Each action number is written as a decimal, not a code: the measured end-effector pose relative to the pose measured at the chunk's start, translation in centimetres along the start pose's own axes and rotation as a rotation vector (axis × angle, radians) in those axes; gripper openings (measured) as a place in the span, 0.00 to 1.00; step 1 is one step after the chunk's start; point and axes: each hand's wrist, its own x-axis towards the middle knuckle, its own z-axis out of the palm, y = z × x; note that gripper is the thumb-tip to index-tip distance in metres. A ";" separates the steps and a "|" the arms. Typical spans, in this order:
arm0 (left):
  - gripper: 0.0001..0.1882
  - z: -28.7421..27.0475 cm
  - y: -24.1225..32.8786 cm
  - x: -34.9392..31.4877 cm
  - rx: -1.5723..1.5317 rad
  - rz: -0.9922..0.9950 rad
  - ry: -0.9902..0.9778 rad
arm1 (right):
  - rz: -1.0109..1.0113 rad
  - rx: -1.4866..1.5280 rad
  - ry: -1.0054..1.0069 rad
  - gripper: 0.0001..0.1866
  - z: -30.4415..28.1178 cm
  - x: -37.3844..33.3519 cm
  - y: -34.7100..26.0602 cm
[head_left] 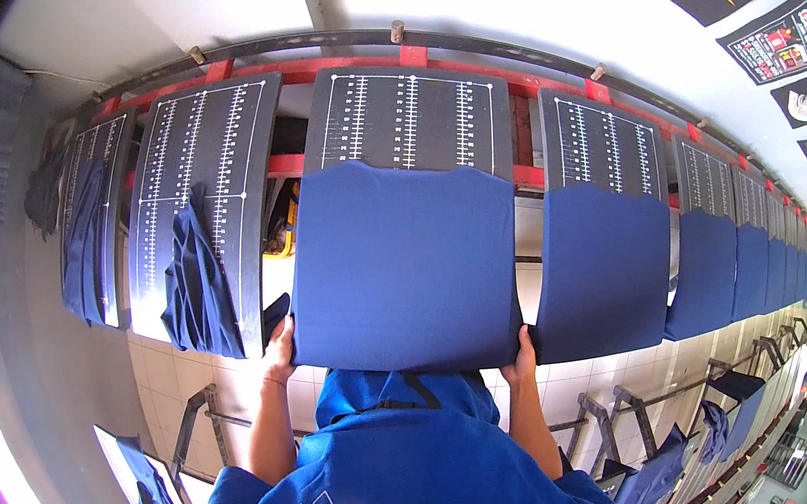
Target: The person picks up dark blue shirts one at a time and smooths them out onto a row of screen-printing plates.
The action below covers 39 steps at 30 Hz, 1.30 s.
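A dark blue garment is stretched flat over a black printing board marked with white ruler lines. My left hand grips the garment's lower left corner at the board's near edge. My right hand grips its lower right corner. The rest of the blue garment hangs below the board, in front of my blue top.
A row of like boards runs along a red frame: the right ones are covered with flat blue garments, the left one holds a crumpled blue garment. Metal racks with more blue garments stand below on a tiled floor.
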 end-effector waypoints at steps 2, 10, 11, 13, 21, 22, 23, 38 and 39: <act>0.31 0.1 0.0 -0.2 -0.020 0.036 -0.050 | 0.014 0.002 -0.020 0.27 0.1 -0.3 -0.2; 0.31 0.7 0.3 -0.8 -0.043 0.026 -0.082 | -0.020 -0.092 -0.005 0.25 -1.7 -0.7 0.1; 0.32 0.3 -0.1 -0.6 -0.041 0.028 -0.066 | -0.025 -0.048 -0.016 0.25 -1.2 -0.8 0.0; 0.32 0.2 -0.2 -0.5 -0.040 0.028 -0.061 | -0.042 -0.013 0.011 0.25 -0.9 -0.7 0.1; 0.32 0.8 0.1 -1.0 -0.072 0.037 -0.068 | -0.061 0.037 0.058 0.27 -1.1 -0.4 0.4; 0.32 0.6 0.0 -0.8 -0.068 0.045 -0.076 | -0.058 0.046 0.045 0.27 -1.0 -0.5 0.3; 0.32 0.3 -0.1 -0.6 -0.065 0.053 -0.084 | -0.055 0.055 0.032 0.27 -1.0 -0.5 0.3; 0.22 -5.3 -3.9 -1.1 -0.155 -0.043 -0.184 | 0.102 -0.236 -0.151 0.30 -4.3 -2.8 -0.8; 0.20 -5.4 -3.9 -1.2 -0.185 -0.021 -0.265 | 0.064 -0.168 -0.142 0.30 -3.9 -3.0 -0.8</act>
